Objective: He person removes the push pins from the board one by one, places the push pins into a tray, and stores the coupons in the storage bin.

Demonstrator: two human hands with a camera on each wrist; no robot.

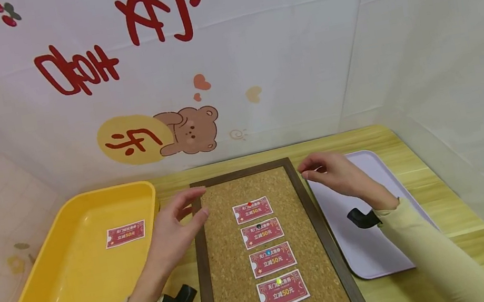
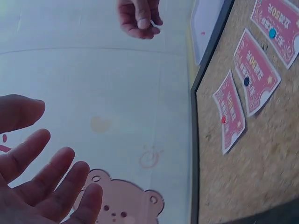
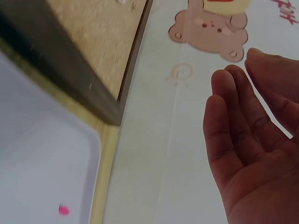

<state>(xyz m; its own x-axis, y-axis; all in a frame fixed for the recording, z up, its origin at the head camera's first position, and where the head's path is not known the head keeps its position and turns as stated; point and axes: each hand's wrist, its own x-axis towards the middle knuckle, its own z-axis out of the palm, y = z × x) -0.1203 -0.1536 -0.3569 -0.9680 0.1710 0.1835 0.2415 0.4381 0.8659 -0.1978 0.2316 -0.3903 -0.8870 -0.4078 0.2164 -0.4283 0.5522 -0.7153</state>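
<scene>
A framed cork board [image 1: 234, 291] lies between my hands, with several red coupons, such as the lowest coupon [image 1: 285, 301], in a column on it. A coloured pushpin shows on each: a red pushpin [image 1: 249, 204], then black, blue and a yellow pushpin [image 1: 279, 281] at the bottom. My left hand [image 1: 174, 232] hovers by the board's left edge, fingers relaxed and holding nothing. Beyond the right edge my right hand [image 1: 334, 173] hangs above the lilac tray [image 1: 357, 238], its fingers loosely bent and nothing visible between them. Inside that tray lies a small pink piece [image 3: 64, 210].
On the left stands a yellow bin [image 1: 79, 296] with one more red coupon [image 1: 125, 234] in it. Behind the wooden table [image 1: 417, 164] rises a white printed curtain [image 1: 284, 58], and its side panels close in both flanks.
</scene>
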